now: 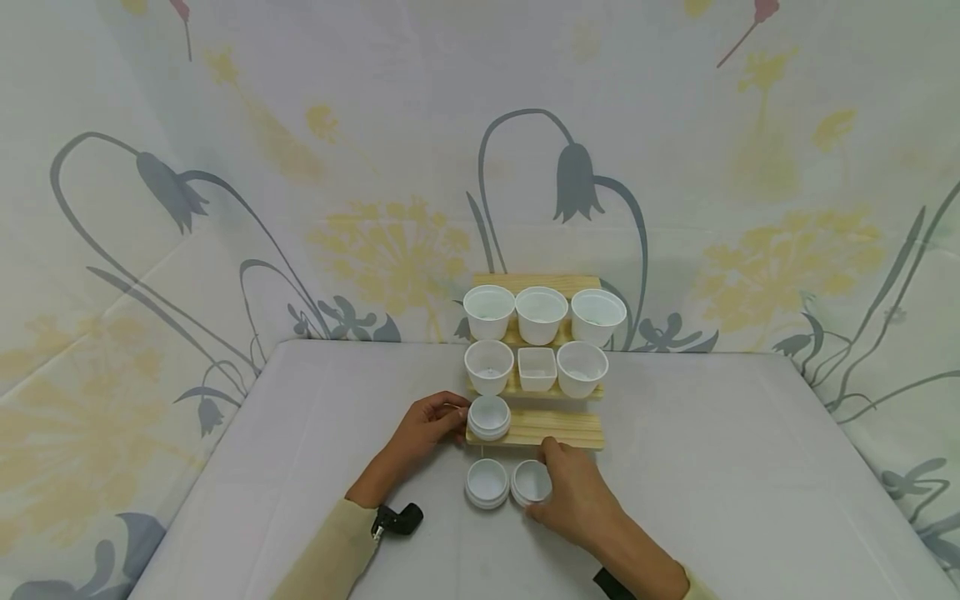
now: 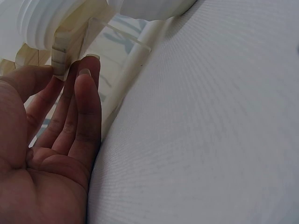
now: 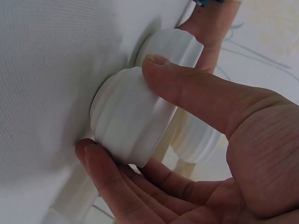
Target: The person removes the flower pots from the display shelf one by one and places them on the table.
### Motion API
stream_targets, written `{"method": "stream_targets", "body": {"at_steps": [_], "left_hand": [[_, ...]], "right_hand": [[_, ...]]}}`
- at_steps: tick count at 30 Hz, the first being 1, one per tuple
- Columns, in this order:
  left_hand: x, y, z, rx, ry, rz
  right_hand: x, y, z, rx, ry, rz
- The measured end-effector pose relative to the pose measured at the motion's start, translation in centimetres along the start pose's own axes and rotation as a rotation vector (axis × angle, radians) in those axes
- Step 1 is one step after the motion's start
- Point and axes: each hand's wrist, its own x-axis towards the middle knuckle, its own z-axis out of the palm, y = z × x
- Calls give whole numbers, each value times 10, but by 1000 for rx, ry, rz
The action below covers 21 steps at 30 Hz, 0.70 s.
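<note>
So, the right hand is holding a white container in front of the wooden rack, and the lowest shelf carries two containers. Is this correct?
Not quite: the lowest shelf carries only one container, as the head view shows. The right hand is indeed holding a white container in front of the wooden rack.

Plain white on the cups and the little jars. Light yellow, with thin lines, on the wooden shelf. White on the table. Grey flowers, yellow flowers and bits of pink on the pale wall. Tan on the sleeve, black on the strap.
</note>
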Motion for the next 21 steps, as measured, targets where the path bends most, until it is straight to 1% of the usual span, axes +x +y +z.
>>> {"method": "stream_targets", "body": {"at_steps": [6,21], "left_hand": [[-1,3,1,-7,1,-5],[0,2,1,6,8,-7]], "right_hand": [[0,0,-1,-13,-2,-5],[-1,-4,-7,-43,13,4]]}}
